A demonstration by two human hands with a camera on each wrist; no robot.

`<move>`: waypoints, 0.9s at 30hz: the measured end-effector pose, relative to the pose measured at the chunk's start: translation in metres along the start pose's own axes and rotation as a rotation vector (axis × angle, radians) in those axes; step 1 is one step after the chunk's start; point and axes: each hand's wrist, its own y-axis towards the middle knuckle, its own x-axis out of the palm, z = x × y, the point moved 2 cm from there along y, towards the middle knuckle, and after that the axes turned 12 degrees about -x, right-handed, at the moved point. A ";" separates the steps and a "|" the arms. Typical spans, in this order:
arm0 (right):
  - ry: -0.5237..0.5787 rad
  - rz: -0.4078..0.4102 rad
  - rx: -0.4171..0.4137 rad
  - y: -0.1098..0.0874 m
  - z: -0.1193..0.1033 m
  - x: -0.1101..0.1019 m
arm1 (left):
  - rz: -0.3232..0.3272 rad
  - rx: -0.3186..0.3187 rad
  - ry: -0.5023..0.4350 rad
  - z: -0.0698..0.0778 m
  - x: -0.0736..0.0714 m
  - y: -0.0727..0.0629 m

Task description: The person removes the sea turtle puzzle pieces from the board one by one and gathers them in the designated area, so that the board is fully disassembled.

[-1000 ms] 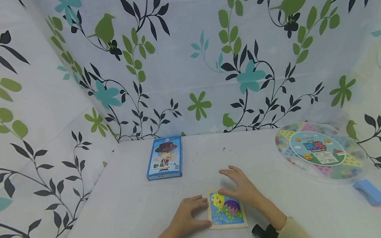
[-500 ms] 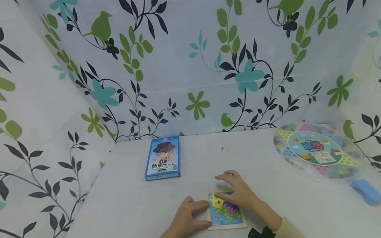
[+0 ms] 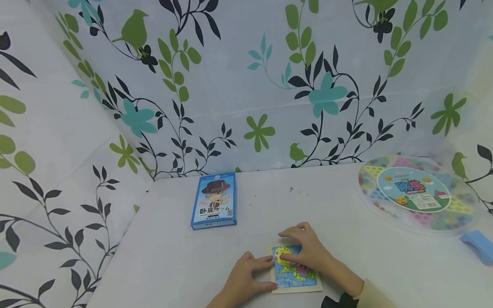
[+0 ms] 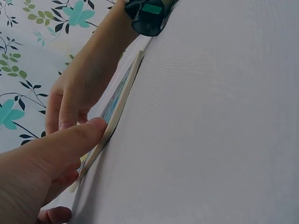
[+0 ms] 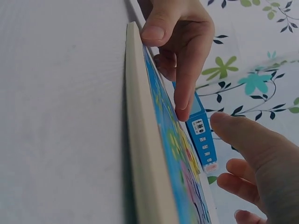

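Left wrist view: my left hand (image 4: 37, 165) rests thumb and fingers along the edge of the wooden puzzle (image 4: 125, 91), unclenched; uneven pressing could shift it. Right wrist view: my right hand (image 5: 273, 163) is released, thumb seemingly clear of the pieces (image 5: 180, 154); a careless brush might dislodge one. Head view: the puzzle lies at 5 o'clock on the desk (image 3: 165, 265), pieces inside its frame. From it, at 10 o'clock, a blue box (image 3: 214, 205) hides its contents; at 2, a round case (image 3: 414, 189) contains small coloured bits (image 3: 370, 186).

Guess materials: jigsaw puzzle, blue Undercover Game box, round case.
Jigsaw puzzle: likely wood, pale matte frame; printed pieces could be board.
Blue Undercover Game box: probably smooth printed cardboard; square edges.
Round case: likely clear plastic, colors show through; finish unclear.
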 end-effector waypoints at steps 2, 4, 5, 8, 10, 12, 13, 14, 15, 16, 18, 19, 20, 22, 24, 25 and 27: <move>0.007 -0.002 0.008 0.001 0.000 0.001 | 0.006 -0.001 -0.010 0.000 -0.001 0.001; 0.017 -0.009 0.017 0.001 0.001 0.001 | 0.006 -0.004 -0.016 0.001 -0.002 0.001; 0.016 -0.017 0.025 0.001 0.001 0.002 | 0.004 -0.004 -0.018 0.001 -0.002 0.001; 0.006 -0.049 0.052 -0.001 0.001 0.004 | -0.019 -0.016 -0.013 0.002 -0.002 0.001; -0.010 -0.075 0.070 -0.002 0.000 0.005 | -0.033 -0.020 -0.006 0.003 -0.002 0.001; -0.026 -0.098 0.084 -0.003 0.000 0.006 | -0.042 -0.024 -0.003 0.004 -0.002 0.000; -0.033 -0.105 0.089 -0.004 -0.001 0.006 | -0.043 -0.023 0.000 0.004 -0.002 0.000; -0.036 -0.109 0.089 -0.004 -0.002 0.007 | -0.044 -0.020 0.001 0.004 -0.003 0.000; -0.036 -0.111 0.091 -0.004 -0.002 0.007 | -0.043 -0.017 0.002 0.005 -0.003 0.000; -0.036 -0.112 0.091 -0.004 -0.002 0.007 | -0.043 -0.017 0.001 0.005 -0.003 0.000; -0.030 -0.109 0.091 -0.004 -0.002 0.008 | -0.041 -0.015 0.005 0.005 -0.003 0.000; -0.026 -0.107 0.090 -0.003 -0.002 0.008 | -0.039 -0.016 0.008 0.005 -0.003 -0.001; -0.017 -0.103 0.091 -0.003 -0.001 0.008 | -0.039 -0.019 0.004 0.004 -0.003 -0.001; -0.002 -0.099 0.095 -0.004 0.000 0.009 | -0.037 -0.022 0.001 0.003 -0.002 -0.001; 0.014 -0.092 0.098 -0.004 0.000 0.009 | -0.036 -0.029 -0.001 0.002 -0.001 -0.001; 0.021 -0.088 0.100 -0.004 0.000 0.009 | -0.037 -0.033 -0.005 0.002 0.000 -0.002; 0.035 -0.081 0.104 -0.004 0.000 0.009 | -0.043 -0.045 -0.007 0.001 0.000 -0.002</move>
